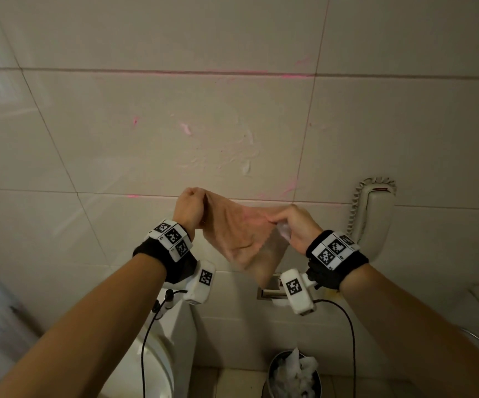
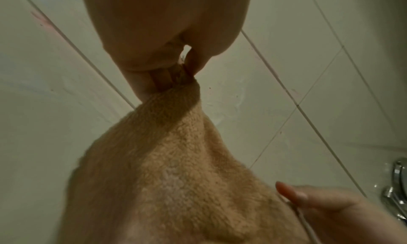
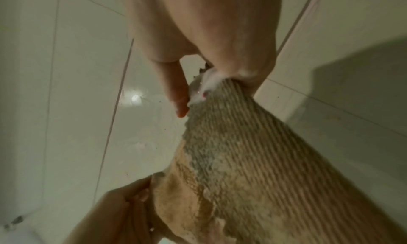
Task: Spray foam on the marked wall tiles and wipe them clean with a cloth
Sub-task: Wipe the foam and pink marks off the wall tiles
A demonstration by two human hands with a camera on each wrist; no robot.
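I record the tiled wall [image 1: 146,133] as the largest surface in view: pale glossy tiles carrying faint pink marks along the grout lines and thin smears of white foam residue [image 1: 246,167] on the middle tile. Below it, at the lower left of the head view, I note a white toilet [image 1: 152,366]; on the floor to its right stands a waste bin [image 1: 292,374] holding crumpled white paper, and a wall telephone [image 1: 376,214] with a coiled cord hangs at the right. The cloth [image 1: 241,234], tan and ribbed, is held in the air in front of the wall and stretched between both hands, its lower part hanging free below them. My left hand [image 1: 190,209] is raised a little higher, fingers curled into a fist around one bunched corner; the left wrist view confirms the fabric gathered tightly between fingers and palm. My right hand [image 1: 295,225] pinches the opposite edge between thumb and fingers, thumb [image 3: 178,91] lying along the fabric. A small dab of white foam [image 3: 206,85] sits on the cloth right at that pinch. The cloth's grey side [image 3: 231,143] faces the right wrist camera.
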